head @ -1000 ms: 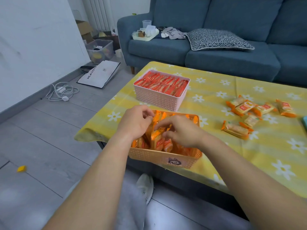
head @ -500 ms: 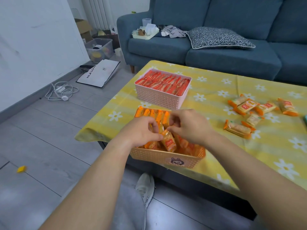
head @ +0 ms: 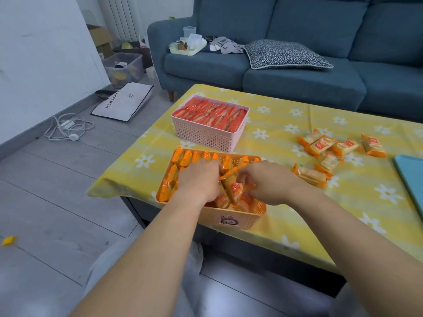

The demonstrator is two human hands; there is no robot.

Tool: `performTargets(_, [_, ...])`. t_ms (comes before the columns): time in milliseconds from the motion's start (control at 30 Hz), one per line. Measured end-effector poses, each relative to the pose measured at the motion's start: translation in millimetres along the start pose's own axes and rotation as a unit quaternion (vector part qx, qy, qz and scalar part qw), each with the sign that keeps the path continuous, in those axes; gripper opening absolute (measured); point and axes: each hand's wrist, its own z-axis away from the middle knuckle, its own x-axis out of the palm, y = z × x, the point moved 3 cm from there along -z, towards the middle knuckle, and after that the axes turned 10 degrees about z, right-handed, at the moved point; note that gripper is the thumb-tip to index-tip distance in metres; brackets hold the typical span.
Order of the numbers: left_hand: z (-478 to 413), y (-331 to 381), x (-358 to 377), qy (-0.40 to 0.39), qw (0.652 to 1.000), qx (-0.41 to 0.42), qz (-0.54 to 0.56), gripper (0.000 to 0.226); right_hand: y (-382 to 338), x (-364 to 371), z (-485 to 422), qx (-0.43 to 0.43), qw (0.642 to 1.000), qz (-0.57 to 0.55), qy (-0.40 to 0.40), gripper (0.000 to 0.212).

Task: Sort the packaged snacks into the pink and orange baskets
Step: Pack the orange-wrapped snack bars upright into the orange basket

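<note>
Both hands meet over the orange basket at the worktop's near edge. An orange packet stands between them at frame centre, its long axis near upright and leaning upper left. The left hand and right hand are equally close, curled fingers pinching its two sides. Loose packets lie to the right, nearer the right hand; the pink basket sits full behind. Half a second earlier the grip looked much the same, the loose pile untouched.

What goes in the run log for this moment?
left hand: inside orange basket, grip hidden | right hand: pinching orange packet | pink basket: filled, red packets | loose packets: on tablecloth
</note>
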Motion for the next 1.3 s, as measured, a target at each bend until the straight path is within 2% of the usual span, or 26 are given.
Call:
performTargets(133, [-5.2,9.5,0.0,0.029,0.998,-0.053,-0.022,0.016,1.5,-11.4,6.2,-0.038,0.997,-0.053,0.034,0.033])
performTargets(200, [-8.4,11.5,-4.5,0.039,0.995,-0.092,-0.01,0.013,2.7,-12.6,7.2,-0.055,0.994,-0.083,0.048,0.035])
performTargets(300, [-9.9,11.8,-6.3,0.048,0.991,-0.122,-0.021,0.022,-0.6,-4.2,4.8,-0.069,0.991,-0.108,0.046,0.039])
performTargets(400, [-9.1,13.5,0.4,0.05,0.99,-0.133,-0.018,0.043,-5.1,6.8,4.2,-0.079,0.99,-0.116,0.021,0.038])
performTargets(500, [-13.0,8.7,-2.6,0.056,0.988,-0.139,0.048,0.059,-14.3,6.5,7.3,-0.087,0.991,-0.076,0.065,0.036])
performTargets(667, [-8.2,-13.0,-25.8,0.129,0.971,-0.126,0.156,0.024,-42.1,8.1,7.8,-0.139,0.974,-0.108,0.144,0.043])
performTargets(767, [-3.5,-30.7,-26.6,0.103,0.967,-0.096,0.21,0.016,-53.9,17.9,1.7,-0.17,0.964,-0.149,0.138,0.046])
performTargets(900, [4.0,-42.5,-21.2,-0.01,0.954,-0.025,0.3,0.013,-56.4,20.9,-5.3,-0.174,0.952,-0.228,0.11,0.044])
performTargets(1033, [12.0,-49.8,-22.4,-0.057,0.945,-0.016,0.322,0.032,-53.1,24.9,-10.3,-0.151,0.94,-0.295,0.081,0.039])
performTargets(1200, [12.7,-43.2,-22.0,-0.079,0.942,0.009,0.326,0.027,-59.0,26.9,-21.4,-0.132,0.948,-0.269,0.112,0.03])
performTargets(1300, [11.4,-35.2,-17.0,-0.092,0.944,0.021,0.317,0.024,-52.6,26.3,-25.6,-0.102,0.958,-0.221,0.148,0.034])
